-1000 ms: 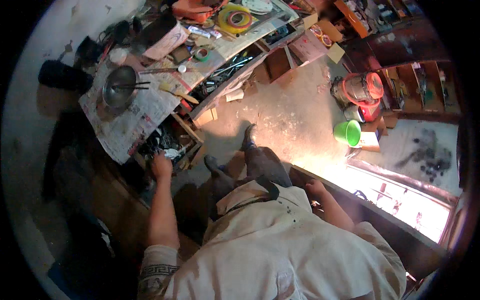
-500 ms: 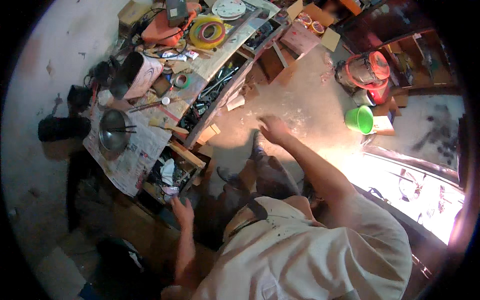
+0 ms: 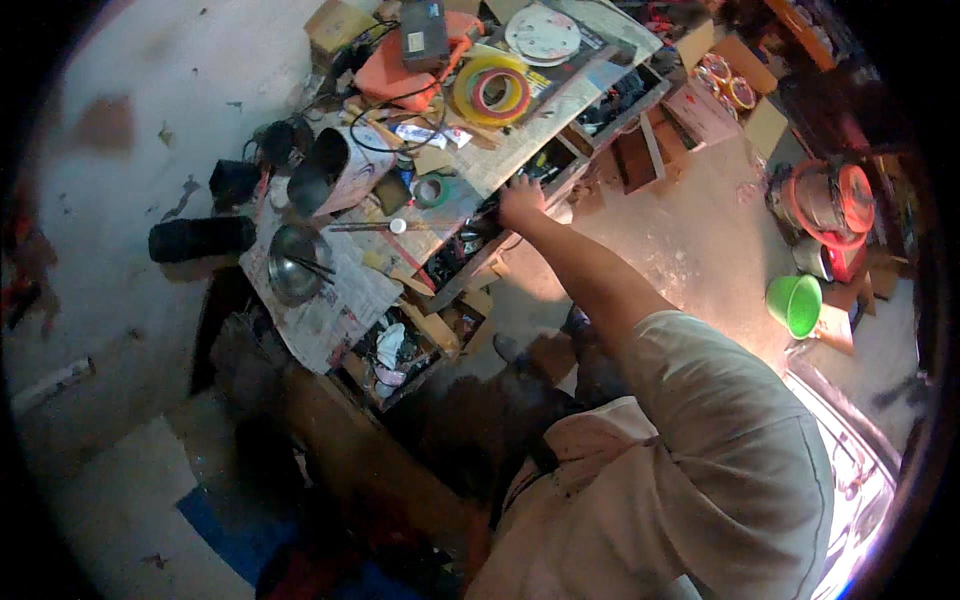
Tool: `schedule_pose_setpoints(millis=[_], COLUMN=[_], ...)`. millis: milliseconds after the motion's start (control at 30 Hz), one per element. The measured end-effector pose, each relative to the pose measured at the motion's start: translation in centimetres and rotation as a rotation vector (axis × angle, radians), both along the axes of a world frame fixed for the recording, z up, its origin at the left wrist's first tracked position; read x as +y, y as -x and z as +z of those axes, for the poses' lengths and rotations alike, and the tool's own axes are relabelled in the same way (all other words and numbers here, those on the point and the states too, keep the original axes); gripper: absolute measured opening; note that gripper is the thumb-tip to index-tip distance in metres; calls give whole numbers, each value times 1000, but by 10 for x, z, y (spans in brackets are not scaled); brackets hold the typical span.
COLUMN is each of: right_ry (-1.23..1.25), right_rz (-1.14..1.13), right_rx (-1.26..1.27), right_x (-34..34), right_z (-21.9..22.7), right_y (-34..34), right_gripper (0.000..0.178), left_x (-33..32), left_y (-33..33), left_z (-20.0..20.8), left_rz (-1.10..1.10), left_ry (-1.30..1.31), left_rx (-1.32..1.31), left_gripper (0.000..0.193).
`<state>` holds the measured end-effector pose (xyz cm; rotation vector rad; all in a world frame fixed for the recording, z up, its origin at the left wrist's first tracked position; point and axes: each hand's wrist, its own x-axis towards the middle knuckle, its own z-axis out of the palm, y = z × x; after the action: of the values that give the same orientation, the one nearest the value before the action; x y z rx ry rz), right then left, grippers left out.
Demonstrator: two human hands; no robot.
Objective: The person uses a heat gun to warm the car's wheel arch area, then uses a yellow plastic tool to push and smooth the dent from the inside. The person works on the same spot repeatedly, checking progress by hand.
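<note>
My right hand [image 3: 521,201] reaches over the front edge of a long open drawer [image 3: 468,290] under the workbench. Its fingers look slightly apart, pointing in among dark tools [image 3: 471,240]; the fingertips are partly lost there, and I see nothing held. My left hand is out of sight. On the bench top beside the drawer lie a green tape roll [image 3: 432,191] and a thin rod with a white cap [image 3: 398,226]. Further back are a large yellow tape roll [image 3: 462,95] and an orange power tool case [image 3: 392,75].
A metal bowl [image 3: 296,280] with dark sticks stands on newspaper [image 3: 350,305] at the bench's near end. Another open drawer [image 3: 415,365] holds a white cloth. On the floor at right are a green bucket [image 3: 795,306] and an orange-lidded pail [image 3: 822,205]. Cardboard boxes [image 3: 705,110] stand beyond.
My right hand has moved from above the floor leftward into the open drawer. My left hand, seen by the near drawer before, has left the view. The view has shifted, bringing the bench rightward.
</note>
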<state>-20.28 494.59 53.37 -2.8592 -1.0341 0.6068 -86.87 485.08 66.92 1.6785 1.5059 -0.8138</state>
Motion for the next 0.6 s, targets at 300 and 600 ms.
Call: schedule_pose_setpoints(millis=[300, 600], right_ry=[-464, -783], right_rz=[-51, -616], right_rx=[38, 833], right_x=[-66, -219], right_z=[46, 136], right_y=[23, 45], right_gripper=[43, 36], left_x=[17, 128], left_y=[-76, -308], left_z=[-34, -35], left_rz=[17, -208], left_ry=[46, 11], left_rx=[-176, -391], left_gripper=[50, 41])
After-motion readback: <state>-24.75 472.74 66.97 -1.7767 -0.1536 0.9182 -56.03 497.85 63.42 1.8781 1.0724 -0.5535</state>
